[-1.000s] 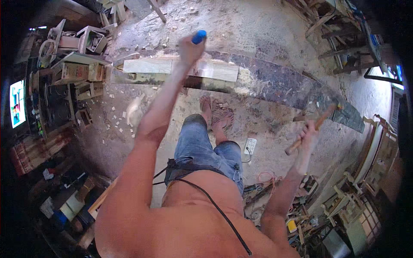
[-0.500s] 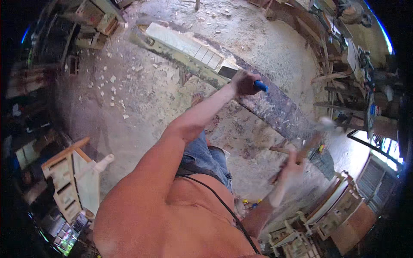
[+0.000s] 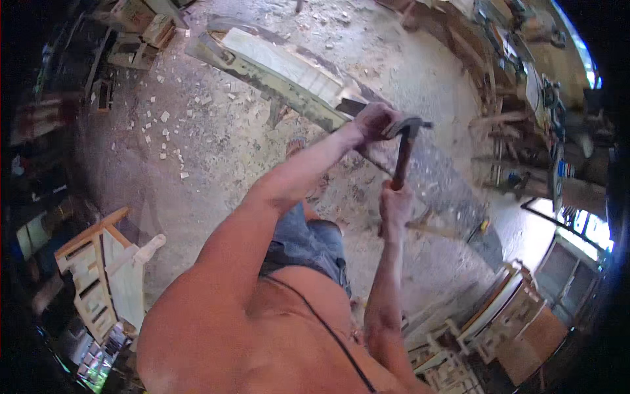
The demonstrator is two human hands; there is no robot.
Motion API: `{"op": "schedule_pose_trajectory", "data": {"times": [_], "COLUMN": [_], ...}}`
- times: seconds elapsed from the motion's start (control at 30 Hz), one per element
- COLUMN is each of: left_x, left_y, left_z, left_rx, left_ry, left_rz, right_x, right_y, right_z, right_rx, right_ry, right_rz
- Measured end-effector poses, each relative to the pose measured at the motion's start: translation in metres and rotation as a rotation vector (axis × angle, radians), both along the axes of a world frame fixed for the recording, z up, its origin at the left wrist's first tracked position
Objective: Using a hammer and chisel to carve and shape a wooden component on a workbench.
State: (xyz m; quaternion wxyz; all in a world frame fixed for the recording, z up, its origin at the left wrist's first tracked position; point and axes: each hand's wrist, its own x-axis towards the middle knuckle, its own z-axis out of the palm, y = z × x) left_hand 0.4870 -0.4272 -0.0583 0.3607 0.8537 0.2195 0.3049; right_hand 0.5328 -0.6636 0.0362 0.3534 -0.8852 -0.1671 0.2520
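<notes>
My left hand [image 3: 374,121] is closed on a chisel, whose wide dark blade [image 3: 350,107] rests at the near end of a pale wooden board [image 3: 275,58] marked with crosswise lines. The board lies on a long, worn plank bench [image 3: 262,82]. My right hand [image 3: 395,203] is closed on a hammer [image 3: 405,157] by its wooden handle, and the hammer's head is right over my left fist, where the chisel's blue handle is hidden. I cannot tell whether the head touches it.
Small wood offcuts [image 3: 164,131] are scattered on the dusty floor [image 3: 216,164]. A wooden frame piece [image 3: 95,276] stands at lower left. Cluttered racks [image 3: 505,118] run along the right, with wooden pieces [image 3: 512,315] stacked at lower right.
The view has swung round, putting the bench on a diagonal. The hammer has swung from out at the right up to my left fist, whose chisel now stands over the board's near end.
</notes>
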Motion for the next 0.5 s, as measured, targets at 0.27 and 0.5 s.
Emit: {"op": "schedule_pose_trajectory", "data": {"times": [0.27,0.5], "left_x": [0.007,0.012], "left_y": [-0.008,-0.009], "left_z": [0.01,0.006], "left_rx": [-0.102,-0.098], "left_ry": [-0.092,0.037], "left_rz": [-0.084,-0.045], "right_x": [0.097,-0.008], "right_y": [-0.102,-0.005], "right_z": [0.129,-0.02], "right_rx": [0.601,0.235], "right_ry": [0.171,0.026], "right_rz": [-0.59,-0.23]}}
